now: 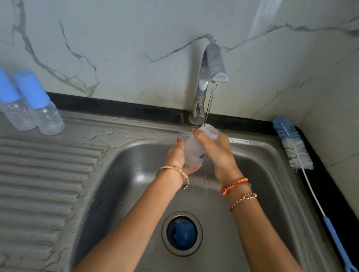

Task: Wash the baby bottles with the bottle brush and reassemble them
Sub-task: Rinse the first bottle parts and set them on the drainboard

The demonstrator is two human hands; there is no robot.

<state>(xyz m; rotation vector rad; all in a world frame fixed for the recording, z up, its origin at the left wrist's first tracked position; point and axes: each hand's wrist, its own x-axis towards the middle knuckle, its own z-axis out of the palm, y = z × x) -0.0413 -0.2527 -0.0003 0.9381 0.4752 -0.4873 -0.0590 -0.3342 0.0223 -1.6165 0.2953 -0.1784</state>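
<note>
Over the steel sink [250, 159], a thin water stream [210, 103] falls from the tap [207, 71]. Both hands, left [177, 156] and right [216, 151], hold an open bottle [192, 151] between them, fingers curled around it. The brush [309, 182] lies well right of the right grip.

Steel sink [261, 169], running tap [207, 75], marble wall [120, 25]

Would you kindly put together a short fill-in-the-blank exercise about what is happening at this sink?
1. Both hands hold an uncapped bottle under the running ____.
2. The bottle brush lies on the counter to the ____ of the sink.
3. The capped bottles standing on the drainboard number ____.
4. Their caps are coloured ____.

Missing words: tap; right; two; blue
</note>
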